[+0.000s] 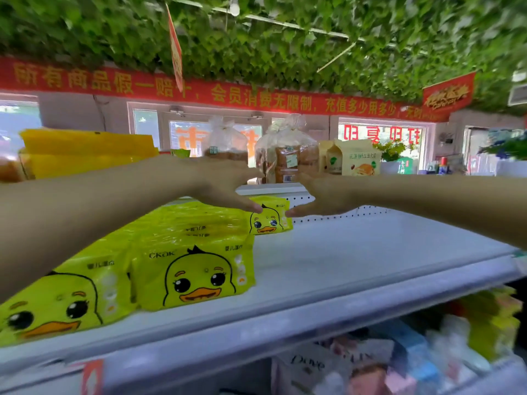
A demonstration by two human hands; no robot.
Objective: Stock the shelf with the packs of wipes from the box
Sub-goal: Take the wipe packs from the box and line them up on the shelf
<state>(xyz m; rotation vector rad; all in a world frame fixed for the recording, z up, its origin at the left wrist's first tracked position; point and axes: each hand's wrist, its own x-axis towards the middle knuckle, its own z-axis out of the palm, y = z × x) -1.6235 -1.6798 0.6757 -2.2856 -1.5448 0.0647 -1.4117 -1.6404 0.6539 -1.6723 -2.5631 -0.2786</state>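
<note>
Rear wipes pack (269, 216) upright at the shelf (370, 252) back — left hand (225, 189) and right hand (322, 195) flank it, fingers spread, thumbs near its top corners; contact unclear.

Shop interior here. Ceiling's totally covered in fake green ivy (285, 38), with a bulb (234, 7) hanging near the top. A long red banner (199, 92) with yellow characters runs along the far wall, above bright windows (382, 138) with red lettering. Daylight's coming through them.
</note>
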